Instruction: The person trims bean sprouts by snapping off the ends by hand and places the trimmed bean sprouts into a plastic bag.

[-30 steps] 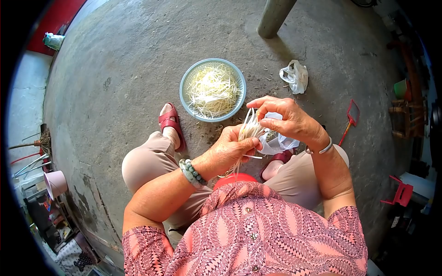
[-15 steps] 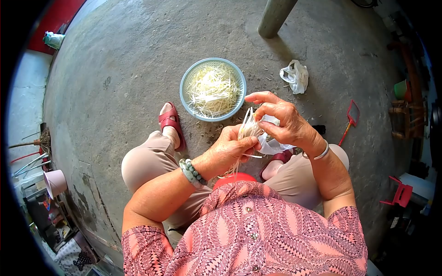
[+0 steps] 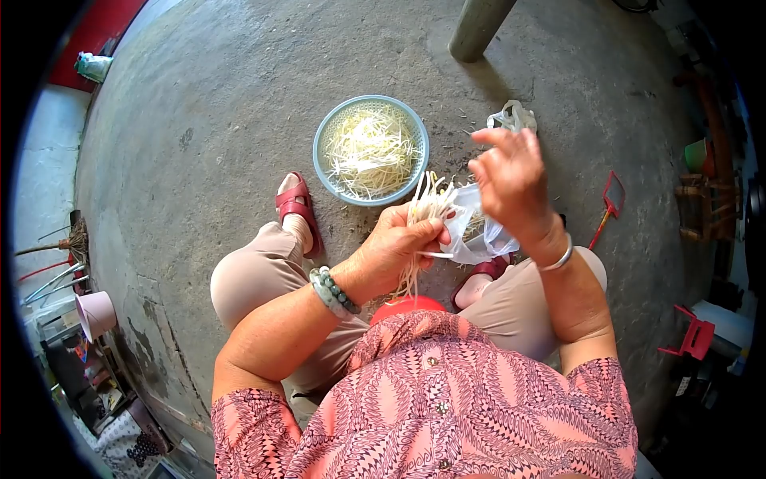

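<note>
My left hand (image 3: 399,243) is closed round a bunch of white bean sprouts (image 3: 431,201), whose yellowish tips point up and whose thin ends hang below. To the right, my right hand (image 3: 512,177) is raised with its fingers apart, somewhat blurred, and nothing shows in it. Below and left of that hand lies an open white plastic bag (image 3: 471,249) with some sprouts inside, close to the held bunch. Beyond my left hand, a light blue round basket (image 3: 318,154) on the floor holds a heap of sprouts (image 3: 371,152).
A second white plastic bag (image 3: 515,117) lies behind my right hand, near a grey post (image 3: 477,32). Small scraps dot the floor around it. A red fly swatter (image 3: 610,201) lies to the right. At the far left stands a pink bucket (image 3: 96,316).
My right hand has moved up and right, away from the sprouts in my left hand, and its fingers have spread. More of the open bag and its contents shows now.
</note>
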